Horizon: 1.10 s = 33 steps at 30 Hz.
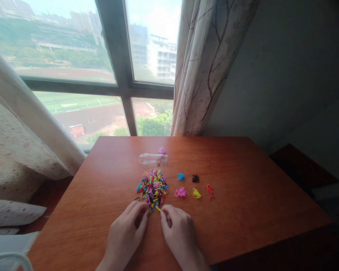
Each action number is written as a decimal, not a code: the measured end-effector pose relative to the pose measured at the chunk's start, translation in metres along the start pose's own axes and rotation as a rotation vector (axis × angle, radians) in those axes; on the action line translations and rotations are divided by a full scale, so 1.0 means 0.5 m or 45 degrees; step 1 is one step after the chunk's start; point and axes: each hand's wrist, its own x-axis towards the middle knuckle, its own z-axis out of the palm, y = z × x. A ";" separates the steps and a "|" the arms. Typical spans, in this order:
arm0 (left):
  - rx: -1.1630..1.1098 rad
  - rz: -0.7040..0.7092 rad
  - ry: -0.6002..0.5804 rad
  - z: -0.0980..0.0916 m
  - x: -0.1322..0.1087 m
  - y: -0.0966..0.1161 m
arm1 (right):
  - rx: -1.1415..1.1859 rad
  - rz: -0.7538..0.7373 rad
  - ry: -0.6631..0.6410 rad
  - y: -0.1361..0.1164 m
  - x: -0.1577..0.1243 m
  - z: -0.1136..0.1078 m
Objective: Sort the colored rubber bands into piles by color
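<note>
A heap of mixed-colour rubber bands lies on the wooden table in front of me. At its near edge, my right hand pinches the end of a yellow rubber band between thumb and forefinger. My left hand touches the heap's near left side, thumb and forefinger closed; what they hold, if anything, is hidden. One dark band sticks out just above the left knuckles. Right of the heap are small sorted clusters: blue bands, black bands, pink bands, yellow bands and red bands.
Behind the heap, a clear plastic bottle-shaped container lies on its side, beside a small pink-purple object. The table meets the window and curtain at its far side. A white chair-like frame stands at lower left.
</note>
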 end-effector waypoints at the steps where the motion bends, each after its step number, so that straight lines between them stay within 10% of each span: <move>1: 0.001 0.002 0.001 0.000 0.000 0.000 | 0.034 0.015 0.006 0.004 -0.001 -0.006; 19: 0.024 0.027 0.012 -0.003 0.000 0.001 | -0.252 0.145 0.376 0.176 0.017 -0.131; 33: 0.077 -0.035 0.122 -0.015 -0.005 0.009 | -0.046 0.018 0.241 0.096 0.012 -0.070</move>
